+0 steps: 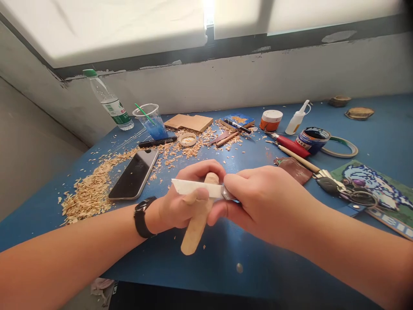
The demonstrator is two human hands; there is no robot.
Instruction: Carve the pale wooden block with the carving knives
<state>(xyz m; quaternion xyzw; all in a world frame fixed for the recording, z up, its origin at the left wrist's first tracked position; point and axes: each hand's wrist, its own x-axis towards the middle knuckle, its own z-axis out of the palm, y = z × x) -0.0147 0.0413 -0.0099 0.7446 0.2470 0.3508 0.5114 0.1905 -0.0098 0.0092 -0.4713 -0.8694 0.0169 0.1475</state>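
My left hand is closed round a pale wooden stick that points down towards me, with the thumb pressed on the back of a knife blade. My right hand grips the handle of that knife; its white blade lies across the upper end of the stick, tip pointing left. A black watch is on my left wrist. Both hands hover over the blue table, near its front edge.
Wood shavings cover the table's left side beside a phone. Behind stand a water bottle, a plastic cup, wood blocks, a glue bottle, a jar, tape rolls, tools and keys.
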